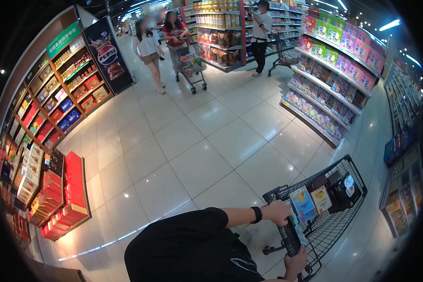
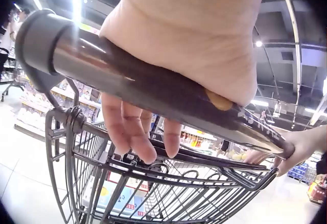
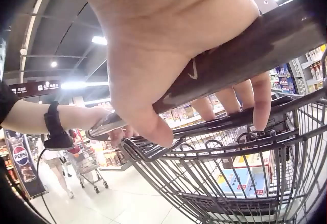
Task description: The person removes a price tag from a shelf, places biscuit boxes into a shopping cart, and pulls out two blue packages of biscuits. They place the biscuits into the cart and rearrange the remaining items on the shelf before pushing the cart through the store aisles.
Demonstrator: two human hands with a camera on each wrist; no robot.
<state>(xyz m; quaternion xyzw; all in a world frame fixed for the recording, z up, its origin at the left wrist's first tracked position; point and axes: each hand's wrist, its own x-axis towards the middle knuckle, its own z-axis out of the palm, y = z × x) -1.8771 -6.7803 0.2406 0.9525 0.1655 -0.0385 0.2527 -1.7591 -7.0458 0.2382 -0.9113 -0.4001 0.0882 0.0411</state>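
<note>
A black wire shopping cart (image 1: pixel 333 235) is at the lower right of the head view, with a dark handle bar (image 2: pixel 153 88). My left hand (image 1: pixel 278 212) grips the bar, palm on top and fingers (image 2: pixel 135 134) hanging over its far side. Further along the same bar my right hand (image 1: pixel 296 262) holds on, its thumb and fingers (image 3: pixel 261 101) round it. Inside the cart lie a blue pack (image 1: pixel 302 204), a white and yellow pack (image 1: pixel 321 199) and dark packages (image 1: pixel 339 193).
Stocked shelves stand at right (image 1: pixel 333 80) and left (image 1: pixel 56 89), with red boxes (image 1: pixel 73 197) low at left. A Pepsi banner (image 1: pixel 109 56), two people (image 1: pixel 148 47) beside another cart (image 1: pixel 190 61), and a person in white (image 1: pixel 261 28) are ahead. Tiled floor (image 1: pixel 188 155) lies between.
</note>
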